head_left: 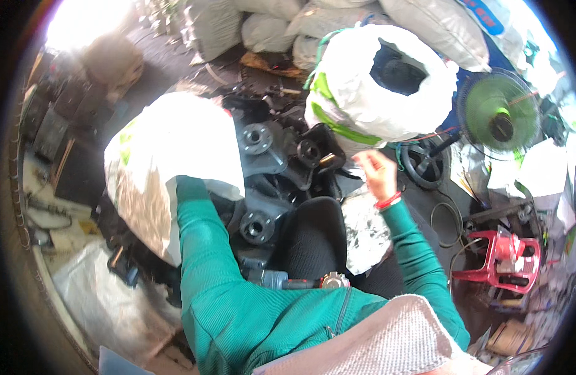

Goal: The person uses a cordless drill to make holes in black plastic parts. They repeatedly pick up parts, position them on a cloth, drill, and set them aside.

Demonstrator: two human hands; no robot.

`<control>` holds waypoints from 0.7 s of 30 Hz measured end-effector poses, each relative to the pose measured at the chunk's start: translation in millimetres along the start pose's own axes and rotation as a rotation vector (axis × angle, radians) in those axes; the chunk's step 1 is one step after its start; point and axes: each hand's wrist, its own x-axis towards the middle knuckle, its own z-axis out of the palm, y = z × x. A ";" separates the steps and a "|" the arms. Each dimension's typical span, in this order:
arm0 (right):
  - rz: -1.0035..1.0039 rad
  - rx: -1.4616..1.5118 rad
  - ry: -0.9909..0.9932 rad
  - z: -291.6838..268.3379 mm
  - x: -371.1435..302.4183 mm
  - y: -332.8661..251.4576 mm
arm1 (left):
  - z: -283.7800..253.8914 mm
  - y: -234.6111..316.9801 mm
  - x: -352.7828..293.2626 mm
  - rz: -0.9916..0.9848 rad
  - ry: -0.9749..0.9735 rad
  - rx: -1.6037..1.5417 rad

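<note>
My left arm in a green sleeve (pixel 203 234) reaches into a large white sack (pixel 175 137), which hides the left hand. Above my lap, on the right, my right hand (pixel 378 175) is raised with its fingers loosely bent and a little apart; I see nothing in them. A red band (pixel 388 201) circles that wrist. Between the two sacks lies a pile of black and dark grey moulded parts, among them a part with a round flanged hub (pixel 257 139) and a similar part (pixel 257 226) nearer me. A grey-blue power tool (pixel 272 279) rests at my lap.
A second white sack (pixel 344 69) stands open ahead, with dark contents. Beside it are a green fan (pixel 497 115) and a black wheel-like base (pixel 425 164). A red plastic stool (pixel 482 275) stands at right. Filled sacks (pixel 269 34) line the back.
</note>
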 end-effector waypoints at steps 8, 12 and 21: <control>-0.133 -0.820 0.253 -139.4 191.8 19.9 | 21.6 -30.5 3.7 -0.122 0.095 -0.108; -0.078 -1.057 0.257 -114.2 249.8 31.0 | 4.4 -69.0 -8.8 -0.180 0.236 -0.258; 0.085 -1.250 0.058 -148.4 329.6 90.9 | -233.4 -25.0 -212.2 0.305 0.559 -0.553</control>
